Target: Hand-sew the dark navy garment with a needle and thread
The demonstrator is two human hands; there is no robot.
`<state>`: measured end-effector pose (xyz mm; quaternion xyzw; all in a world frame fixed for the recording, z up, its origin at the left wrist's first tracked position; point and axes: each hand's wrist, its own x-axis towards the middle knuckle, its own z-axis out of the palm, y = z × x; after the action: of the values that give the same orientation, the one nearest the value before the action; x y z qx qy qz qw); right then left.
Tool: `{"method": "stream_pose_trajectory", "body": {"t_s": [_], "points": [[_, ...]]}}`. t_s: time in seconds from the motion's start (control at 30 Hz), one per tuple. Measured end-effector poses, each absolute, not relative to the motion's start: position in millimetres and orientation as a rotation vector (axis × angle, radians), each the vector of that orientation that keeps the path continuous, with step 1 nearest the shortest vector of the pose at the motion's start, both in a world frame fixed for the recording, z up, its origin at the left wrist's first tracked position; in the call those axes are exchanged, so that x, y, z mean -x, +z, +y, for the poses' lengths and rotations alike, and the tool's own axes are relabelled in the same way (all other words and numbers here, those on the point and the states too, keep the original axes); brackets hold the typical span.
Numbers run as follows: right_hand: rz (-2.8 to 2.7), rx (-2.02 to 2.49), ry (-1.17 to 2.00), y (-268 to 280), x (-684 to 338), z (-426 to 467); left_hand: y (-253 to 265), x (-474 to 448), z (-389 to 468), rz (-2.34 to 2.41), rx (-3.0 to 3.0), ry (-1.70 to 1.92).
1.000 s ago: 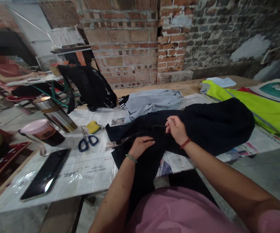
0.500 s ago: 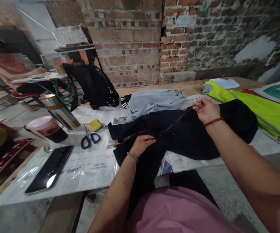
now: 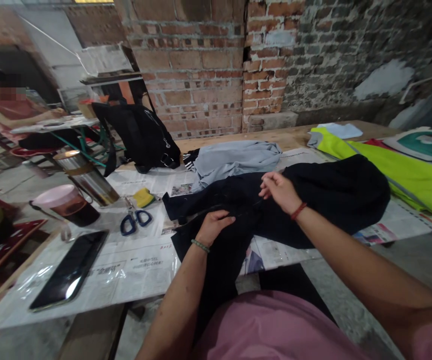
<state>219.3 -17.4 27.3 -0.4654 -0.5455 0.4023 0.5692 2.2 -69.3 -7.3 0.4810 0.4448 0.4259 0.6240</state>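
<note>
Dark cloth [image 3: 274, 226]: bunching, slipping

Pinched by left hand [image 3: 213, 230]; could bunch if loosened. Just above, right hand [image 3: 281, 191] with fingertips together; cannot tell what, if anything, within. Spread on newspaper [image 3: 148, 272], draped past its near edge; could slide from hanging weight.

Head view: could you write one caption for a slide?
Left hand on dark cloth, right hand over it, scissors and phone nearby.
</note>
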Motion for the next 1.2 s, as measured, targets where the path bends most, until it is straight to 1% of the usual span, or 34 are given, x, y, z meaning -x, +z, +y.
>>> {"method": "stream_pose_trajectory", "body": {"t_s": [0.07,0.17,0.3,0.47,0.6,0.73,0.83,0.93,1.07,1.13,1.2], "points": [[-1.406,1.171,0.761,9.0,-206.7,-29.6,-5.7,-2.1,-69.3,1.017,-1.090,1.003],[-1.446,1.229,0.525,-14.1,-195.5,-44.7,-3.9,-2.2,-69.2,1.008,-1.068,1.035],[-1.440,1.288,0.423,-31.6,-190.5,-48.5,-3.4,-2.0,-68.5,1.023,-1.055,1.083],[-1.396,1.323,0.297,-32.2,-197.9,-34.9,-5.5,-2.7,-67.7,1.072,-1.108,1.072],[-1.276,1.305,0.327,-26.5,-204.2,-28.8,-7.0,-4.2,-66.8,1.118,-1.141,1.108],[-1.309,1.245,0.476,-14.5,-207.1,-34.1,-7.0,-3.5,-66.7,1.127,-1.136,1.128],[-1.506,1.149,0.598,3.5,-208.5,-38.3,-6.5,-3.4,-67.5,1.134,-1.135,1.140],[-1.808,1.161,0.668,20.6,-205.7,-34.6,-6.0,-3.8,-68.6,1.124,-1.150,1.135],[-2.315,1.079,0.555,27.8,-196.4,-23.1,-6.0,-2.7,-70.0,1.103,-1.159,1.108],[-2.466,1.031,0.530,26.9,-193.5,-20.6,-6.2,-2.3,-70.2,1.099,-1.158,1.086],[-2.523,1.010,0.588,25.5,-193.4,-22.0,-6.6,-2.5,-69.9,1.100,-1.161,1.078]]}}
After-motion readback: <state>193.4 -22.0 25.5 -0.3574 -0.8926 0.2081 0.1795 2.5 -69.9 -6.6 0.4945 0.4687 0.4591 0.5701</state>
